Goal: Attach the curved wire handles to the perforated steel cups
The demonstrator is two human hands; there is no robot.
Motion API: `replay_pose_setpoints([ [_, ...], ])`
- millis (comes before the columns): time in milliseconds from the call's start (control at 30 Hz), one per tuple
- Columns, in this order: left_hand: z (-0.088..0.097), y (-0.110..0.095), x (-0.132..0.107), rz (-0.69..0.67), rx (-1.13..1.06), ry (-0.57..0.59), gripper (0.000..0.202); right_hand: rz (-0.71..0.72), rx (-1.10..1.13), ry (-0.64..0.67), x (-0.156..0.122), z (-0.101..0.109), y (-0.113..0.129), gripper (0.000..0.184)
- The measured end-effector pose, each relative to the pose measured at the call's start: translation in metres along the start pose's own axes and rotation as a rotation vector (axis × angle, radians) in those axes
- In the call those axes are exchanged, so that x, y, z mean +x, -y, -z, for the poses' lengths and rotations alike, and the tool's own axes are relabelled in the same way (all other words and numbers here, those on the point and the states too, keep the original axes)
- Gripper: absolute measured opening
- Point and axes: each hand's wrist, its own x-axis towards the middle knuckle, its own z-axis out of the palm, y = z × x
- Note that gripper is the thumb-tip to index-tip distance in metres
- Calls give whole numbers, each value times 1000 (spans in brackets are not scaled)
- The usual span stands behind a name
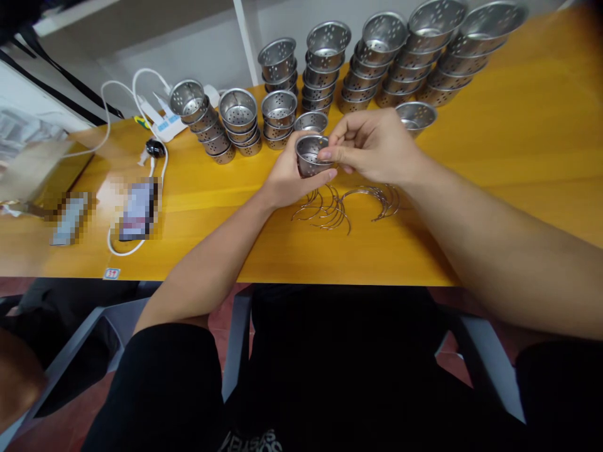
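Observation:
My left hand [293,174] is wrapped round a small perforated metal cup [311,166], tilted so its inside faces me. At the cup's right rim is my right hand [372,145], thumb and fingers pinched together; whatever may be between them is too small to make out. Just below both hands, several thin curved wires [333,210] lie loose on the table. Another perforated cup [311,122] stands right behind the held one, and a further cup [417,117] is partly hidden by my right wrist.
Stacks of perforated cups [328,47] line the back of the wooden table [211,245]. A power strip [172,125] with white cables stands at the back left, near a phone [138,210]. A grey chair arm [238,345] shows below the table edge. Someone's arm [19,376] is at the lower left.

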Motion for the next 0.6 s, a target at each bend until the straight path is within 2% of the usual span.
replay_pose_setpoints([
  [200, 2, -6, -1, 31, 49, 19, 98, -3, -27, -23, -4, -3, 1, 72],
  [300, 1, -5, 0, 37, 69, 10, 103, 60, -96, -126, -5, -3, -2, 67],
  [400, 3, -1, 1, 37, 61, -45, 104, 146, -243, -215, -6, 2, -4, 54],
  [500, 6, 3, 2, 49, 51, -93, 103, 175, -336, -137, -7, 8, -2, 36],
  [600, 6, 5, 2, 34, 70, -80, 104, 162, -318, -79, -7, 9, 0, 26],
])
